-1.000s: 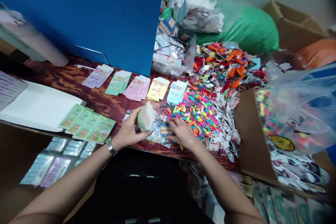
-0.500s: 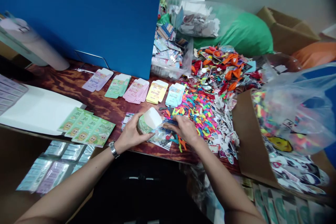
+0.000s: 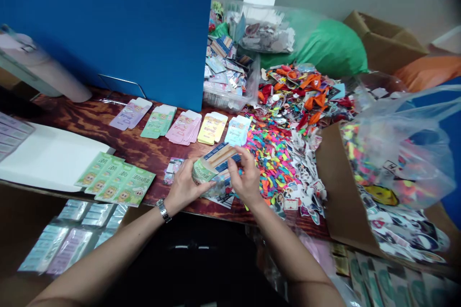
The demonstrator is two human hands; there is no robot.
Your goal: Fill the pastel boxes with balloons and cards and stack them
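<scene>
My left hand (image 3: 185, 188) is shut on a small green-and-white paper box (image 3: 202, 172), and a metal wristwatch (image 3: 163, 211) sits on that wrist. My right hand (image 3: 245, 177) pinches a flat blue-and-cream printed card (image 3: 218, 159) just above the box, touching its end. Beneath both hands lie loose printed sheets (image 3: 219, 196) on the wooden table (image 3: 118, 141). A row of flat pastel cartons (image 3: 212, 128) runs along the table behind my hands, and several green printed cards (image 3: 115, 180) lie to the left.
A heap of multicoloured balloons (image 3: 272, 158) lies right of my hands, with stickers (image 3: 304, 184) beyond. A blue panel (image 3: 108, 24) stands at the back. A plastic tub of cards (image 3: 226, 81), a clear bag (image 3: 399, 153) and a cardboard sheet (image 3: 342, 196) stand right.
My right hand has risen from the sheets and now pinches the blue-and-cream card above the box. My left hand has turned the box over. The whole scene has shifted slightly left in view.
</scene>
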